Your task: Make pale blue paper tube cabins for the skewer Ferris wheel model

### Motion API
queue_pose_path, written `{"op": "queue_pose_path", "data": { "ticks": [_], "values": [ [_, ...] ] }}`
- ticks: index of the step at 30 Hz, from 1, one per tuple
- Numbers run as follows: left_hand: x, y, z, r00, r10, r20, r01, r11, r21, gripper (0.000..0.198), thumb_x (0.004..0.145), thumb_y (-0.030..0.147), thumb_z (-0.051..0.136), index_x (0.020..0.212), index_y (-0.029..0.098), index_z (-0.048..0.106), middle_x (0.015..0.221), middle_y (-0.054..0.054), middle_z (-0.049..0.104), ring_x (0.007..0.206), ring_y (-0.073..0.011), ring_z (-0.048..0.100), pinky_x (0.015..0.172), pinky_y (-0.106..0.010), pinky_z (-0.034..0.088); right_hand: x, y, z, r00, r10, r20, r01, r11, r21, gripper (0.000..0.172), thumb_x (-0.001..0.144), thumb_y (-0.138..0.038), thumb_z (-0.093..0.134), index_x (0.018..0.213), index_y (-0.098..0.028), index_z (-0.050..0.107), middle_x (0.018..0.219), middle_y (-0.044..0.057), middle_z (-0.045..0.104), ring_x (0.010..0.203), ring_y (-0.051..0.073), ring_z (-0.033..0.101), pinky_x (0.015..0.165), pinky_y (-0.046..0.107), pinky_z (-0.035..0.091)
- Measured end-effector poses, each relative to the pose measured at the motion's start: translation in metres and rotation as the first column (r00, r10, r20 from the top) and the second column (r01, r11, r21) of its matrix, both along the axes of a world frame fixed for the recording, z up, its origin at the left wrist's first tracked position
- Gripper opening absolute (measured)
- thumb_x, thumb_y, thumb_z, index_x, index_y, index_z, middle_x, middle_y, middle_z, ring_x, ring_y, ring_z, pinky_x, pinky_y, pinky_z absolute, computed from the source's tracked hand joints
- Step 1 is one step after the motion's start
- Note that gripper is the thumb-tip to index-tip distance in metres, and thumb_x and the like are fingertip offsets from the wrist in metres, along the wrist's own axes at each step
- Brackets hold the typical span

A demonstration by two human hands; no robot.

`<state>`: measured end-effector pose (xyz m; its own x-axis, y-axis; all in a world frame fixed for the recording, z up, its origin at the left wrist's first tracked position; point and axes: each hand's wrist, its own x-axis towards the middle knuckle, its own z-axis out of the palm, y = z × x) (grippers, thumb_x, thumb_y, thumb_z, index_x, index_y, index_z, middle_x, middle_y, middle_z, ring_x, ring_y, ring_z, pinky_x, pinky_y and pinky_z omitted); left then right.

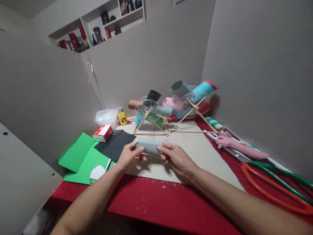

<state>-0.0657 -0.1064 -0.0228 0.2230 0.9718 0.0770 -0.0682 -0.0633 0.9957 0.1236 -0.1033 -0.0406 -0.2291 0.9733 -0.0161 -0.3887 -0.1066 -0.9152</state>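
Between my two hands is a rolled piece of grey paper (149, 146), held level above the pale board (186, 163). My left hand (130, 154) pinches its left end with thumb and fingers. At the right end, my right hand (174, 157) grips it the same way. Behind the roll stands a small wheel (149, 107) of clear discs and coloured paper tubes on a wooden stick frame (150, 133). Farther right is a larger wheel (182, 94) of the same kind, also on crossed sticks.
Black paper (113, 145), green sheets (77, 153) and a red-and-white box (102, 133) lie left, near a plastic bag (107, 117) and a yellow container (122, 117). To the right are orange-handled scissors (254, 192) and a pink tool (242, 148). Grey panels enclose the red-covered table (146, 202).
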Motion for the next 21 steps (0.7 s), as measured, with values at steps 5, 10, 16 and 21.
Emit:
{"op": "queue_pose_path", "data": {
  "ticks": [5, 10, 16, 21],
  "values": [
    [0.0, 0.006, -0.014, 1.0, 0.005, 0.007, -0.004, 0.996, -0.09, 0.054, 0.069, 0.061, 0.069, 0.081, 0.01, 0.06, 0.053, -0.004, 0.063, 0.045, -0.0151, 0.062, 0.046, -0.022, 0.046, -0.002, -0.003, -0.003, 0.999, 0.03, 0.028, -0.028, 0.998, -0.054, 0.038, 0.055, -0.042, 0.084, 0.066, -0.015, 0.059, 0.041, -0.006, 0.05, 0.036, 0.003, 0.037, 0.034, 0.013, 0.028],
    [-0.001, 0.008, -0.019, 0.999, -0.023, 0.028, 0.026, 0.993, -0.112, 0.059, 0.064, 0.065, 0.071, 0.081, 0.01, 0.059, 0.051, -0.005, 0.063, 0.046, -0.0149, 0.062, 0.046, -0.022, 0.046, -0.002, -0.004, -0.005, 0.997, 0.029, 0.077, -0.024, 0.997, -0.067, 0.041, 0.053, -0.042, 0.086, 0.064, -0.015, 0.058, 0.043, -0.005, 0.05, 0.037, 0.004, 0.039, 0.035, 0.013, 0.03],
    [-0.003, 0.005, -0.016, 0.999, -0.029, 0.038, 0.033, 0.993, -0.112, 0.06, 0.06, 0.065, 0.073, 0.079, 0.01, 0.059, 0.051, -0.004, 0.063, 0.046, -0.0142, 0.061, 0.047, -0.022, 0.045, -0.004, -0.002, -0.009, 0.981, 0.036, 0.19, -0.035, 0.999, -0.01, 0.04, 0.057, -0.045, 0.084, 0.062, -0.014, 0.059, 0.044, -0.002, 0.053, 0.036, 0.006, 0.041, 0.035, 0.017, 0.03],
    [-0.004, 0.007, -0.02, 0.998, -0.047, 0.036, 0.051, 0.991, -0.126, 0.057, 0.062, 0.064, 0.072, 0.079, 0.011, 0.059, 0.051, -0.004, 0.063, 0.047, -0.0138, 0.061, 0.048, -0.022, 0.045, -0.003, -0.001, -0.01, 0.971, 0.005, 0.241, -0.016, 0.999, 0.046, 0.038, 0.059, -0.045, 0.083, 0.063, -0.014, 0.061, 0.045, 0.0, 0.054, 0.037, 0.007, 0.042, 0.035, 0.019, 0.031]
  ]
}}
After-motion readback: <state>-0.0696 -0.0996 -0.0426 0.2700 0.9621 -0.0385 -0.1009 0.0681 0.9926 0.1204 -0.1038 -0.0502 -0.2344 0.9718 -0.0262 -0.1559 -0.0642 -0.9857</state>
